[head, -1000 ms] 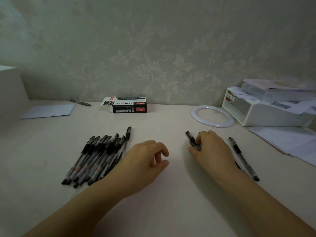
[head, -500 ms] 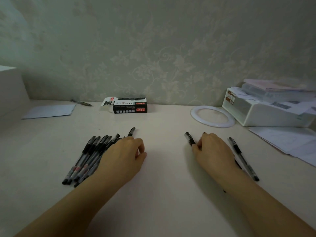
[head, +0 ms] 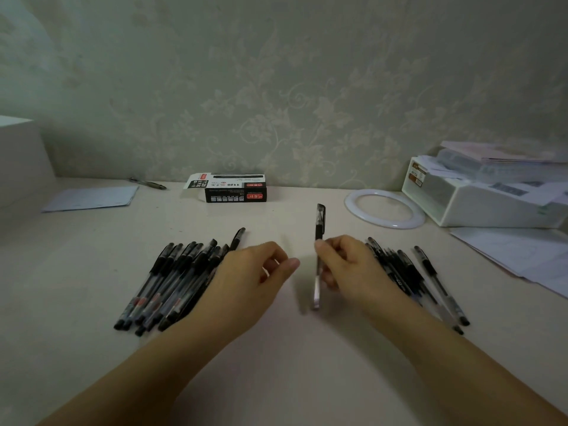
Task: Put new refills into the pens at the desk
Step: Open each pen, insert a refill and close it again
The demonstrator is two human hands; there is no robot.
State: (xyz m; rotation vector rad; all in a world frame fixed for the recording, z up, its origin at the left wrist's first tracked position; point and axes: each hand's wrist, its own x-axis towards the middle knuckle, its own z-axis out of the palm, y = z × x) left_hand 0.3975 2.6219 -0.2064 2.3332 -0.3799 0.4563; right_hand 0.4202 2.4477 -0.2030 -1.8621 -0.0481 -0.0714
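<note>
1. We see the right hand (head: 350, 269) holding one black pen (head: 319, 241) near the middle of the desk (head: 276, 348), thumb and curled fingers pinched round its barrel.
2. The pen stands nearly upright, its capped end pointing toward the wall and its lower end just above or on the desk; we cannot tell which.
3. The left hand (head: 255, 278) hovers just beside the held pen, apart from it, fingers loosely curled and holding nothing.
4. Behind the left hand lies a fanned row of pens (head: 172, 281) on the desk, caps pointing away from us, with the wrist partly covering the nearest ones.
5. A second bunch of pens (head: 408, 278) lies just to the right of the right hand, partly hidden by it.
6. At the back of the desk, against the wall, sits a small black refill box (head: 235, 192) with one end flap open.
7. To its right a white ring (head: 384, 209) lies flat, and beside that a white storage box (head: 479, 204) holds papers.
8. Loose sheets (head: 516, 253) lie at the right edge, and at the back left we see a sheet of paper (head: 92, 198) and a lone pen (head: 147, 183).
</note>
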